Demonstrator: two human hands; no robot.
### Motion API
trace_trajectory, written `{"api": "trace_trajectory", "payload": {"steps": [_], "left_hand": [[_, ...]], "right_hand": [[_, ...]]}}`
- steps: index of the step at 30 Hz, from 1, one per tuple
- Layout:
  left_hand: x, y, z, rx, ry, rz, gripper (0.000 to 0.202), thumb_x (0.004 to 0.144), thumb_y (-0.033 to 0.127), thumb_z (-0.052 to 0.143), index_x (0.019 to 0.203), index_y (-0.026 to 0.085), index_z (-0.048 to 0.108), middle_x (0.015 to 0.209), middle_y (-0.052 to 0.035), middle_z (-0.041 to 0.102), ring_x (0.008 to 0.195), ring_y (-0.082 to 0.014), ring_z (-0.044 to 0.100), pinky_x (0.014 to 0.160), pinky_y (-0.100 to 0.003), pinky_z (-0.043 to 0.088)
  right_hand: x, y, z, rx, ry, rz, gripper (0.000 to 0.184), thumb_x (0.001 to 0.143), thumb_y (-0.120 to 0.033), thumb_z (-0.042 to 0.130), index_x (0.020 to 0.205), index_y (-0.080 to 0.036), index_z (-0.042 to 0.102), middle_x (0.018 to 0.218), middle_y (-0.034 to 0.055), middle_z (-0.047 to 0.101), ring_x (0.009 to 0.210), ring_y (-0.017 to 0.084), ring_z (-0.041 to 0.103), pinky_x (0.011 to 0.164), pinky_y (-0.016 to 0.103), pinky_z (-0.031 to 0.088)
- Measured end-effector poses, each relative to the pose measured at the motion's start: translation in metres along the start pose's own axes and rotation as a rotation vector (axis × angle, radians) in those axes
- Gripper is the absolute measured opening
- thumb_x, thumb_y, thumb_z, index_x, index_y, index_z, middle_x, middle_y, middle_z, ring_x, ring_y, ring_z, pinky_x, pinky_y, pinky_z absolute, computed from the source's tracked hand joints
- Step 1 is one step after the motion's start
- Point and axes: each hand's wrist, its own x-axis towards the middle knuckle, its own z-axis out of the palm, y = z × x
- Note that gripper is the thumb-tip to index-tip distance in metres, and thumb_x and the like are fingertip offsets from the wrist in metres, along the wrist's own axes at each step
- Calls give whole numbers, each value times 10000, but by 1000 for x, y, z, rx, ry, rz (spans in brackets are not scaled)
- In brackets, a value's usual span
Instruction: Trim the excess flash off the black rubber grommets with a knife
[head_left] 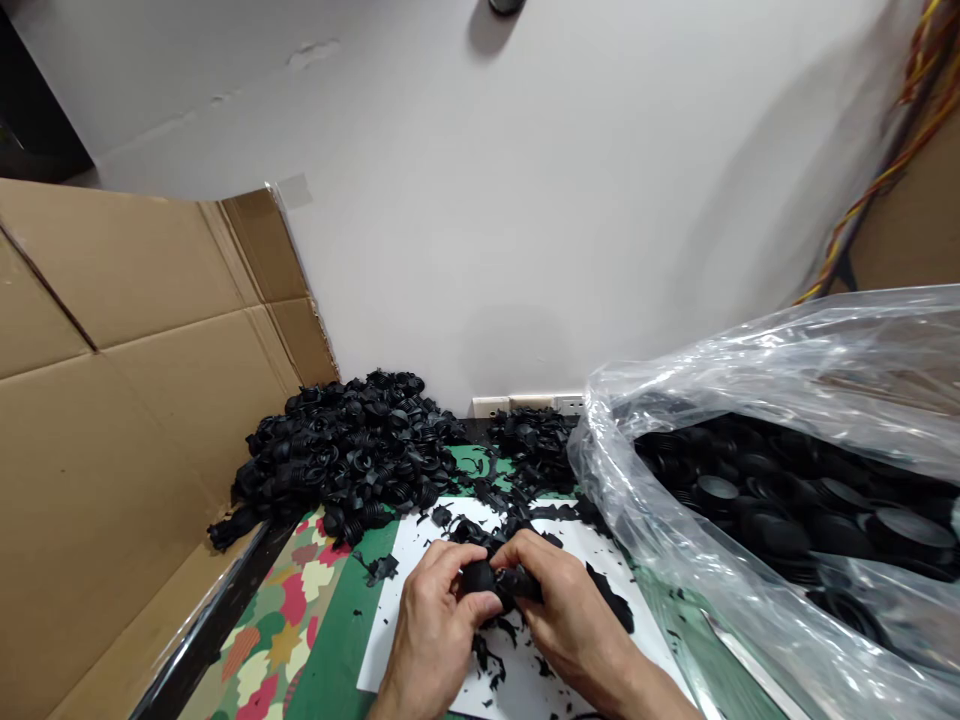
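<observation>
left hand [439,620] grips a black part [477,577], right hand [561,595] clasping a dark piece [520,582] beside it.

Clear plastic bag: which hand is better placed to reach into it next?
Probably the right hand, being nearer the clear plastic bag, though it holds a dark object. The left hand is farther off, holding a black piece.

Comprises a bare left hand [435,615] and a bare right hand [562,600]. Includes a bare right wrist [619,665] and forearm section [656,698], cropped at the lower view edge. Tapers from broad hand backs [427,635] to rounded, jointed fingers [454,555]. Ends, at left, in a blunt-tipped thumb [480,607].
</observation>
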Motion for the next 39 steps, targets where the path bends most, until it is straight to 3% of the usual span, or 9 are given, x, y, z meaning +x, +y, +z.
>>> {"api": "trace_trajectory", "payload": {"steps": [7,11,15,18,21,27,31,35,39], "left_hand": [[-5,-4,0,60,-19,115,364,636,10,490,846,234,685,834,-47,629,777,-227,565,678,-286,414],[-9,-2,1,16,-1,125,360,603,-16,460,784,223,661,772,-30,614,741,-210,546,643,-270,407],[-13,-1,0,-287,8,-79,229,594,36,560,739,197,635,608,25,547,563,-140,493,493,-214,371],[-12,-3,-2,-532,47,-199,229,569,98,680,775,180,620,614,27,579,517,-120,524,425,-186,373],[-9,-7,-4,-642,69,-227,296,549,177,767,805,169,618,686,-16,643,568,-154,604,411,-187,416],[-6,-15,-5,-583,88,-209,295,552,133,762,815,169,634,708,-17,659,592,-145,589,409,-173,417],[-5,-14,-4,-499,118,-148,291,526,28,701,775,173,661,670,11,642,620,-139,565,514,-193,454],[-6,-11,-2,-353,115,-146,298,574,20,641,819,188,659,649,30,617,547,-121,517,522,-208,434],[-11,-10,-1,-164,98,-90,260,637,53,596,848,195,648,717,3,634,589,-152,531,549,-234,431]], "right_hand": [[-3,-5,-3,-225,-116,-109,240,575,0,440,673,-216,478,630,1,586,522,157,547,465,222,321],[-4,0,5,-307,-111,-27,194,625,-33,484,652,-223,456,589,-12,587,453,148,530,431,226,273],[5,16,-8,-319,66,172,210,589,-38,521,641,-231,456,520,-29,565,437,159,518,419,228,305],[12,22,-25,-274,156,220,99,718,-157,489,664,-232,455,568,0,586,495,179,546,453,256,393],[13,16,-28,-111,158,216,202,803,-252,431,602,-233,445,526,-8,559,477,171,518,436,256,394],[6,-2,-15,76,103,99,132,805,-247,480,697,-210,547,624,5,595,550,163,540,498,255,439],[1,-6,-9,104,72,-142,155,839,-168,444,834,-195,597,724,37,606,628,158,591,548,242,466],[-3,-4,-3,-152,20,-269,245,821,-72,394,885,-182,603,737,49,611,568,145,603,486,219,436],[-5,-4,3,-398,20,-322,228,731,-32,402,720,-178,576,627,20,567,429,138,524,393,230,325]]}}
